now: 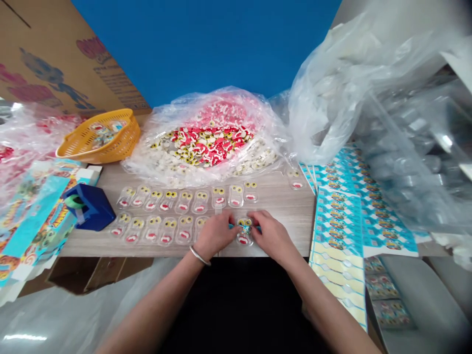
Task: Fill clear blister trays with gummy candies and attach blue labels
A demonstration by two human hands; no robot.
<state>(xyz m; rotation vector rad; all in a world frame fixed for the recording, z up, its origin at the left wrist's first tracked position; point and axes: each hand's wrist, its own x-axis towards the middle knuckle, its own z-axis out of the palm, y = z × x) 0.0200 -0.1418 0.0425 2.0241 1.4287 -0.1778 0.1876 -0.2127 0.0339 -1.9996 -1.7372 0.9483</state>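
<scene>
Near the table's front edge, a small blue label sticker (245, 229) lies across a clear plastic blister pack (243, 240) with yellow eye pieces and a red-and-white mouth piece. My left hand (217, 232), a bracelet at its wrist, pinches the label's left end. On the opposite side my right hand (271, 233) has its fingertips closed on the right end. To the left and behind, similar clear packs (185, 229) with eyes and mouths stand in two rows. My left hand partly covers the nearest of the front row.
Behind the rows sits an open plastic bag (155, 160) of loose eye and mouth pieces. A yellow basket (127, 142) and blue tape dispenser (99, 209) are at left. Label sheets (336, 221) hang over the front edge at right, beside a bag of clear plastic shells (416, 157).
</scene>
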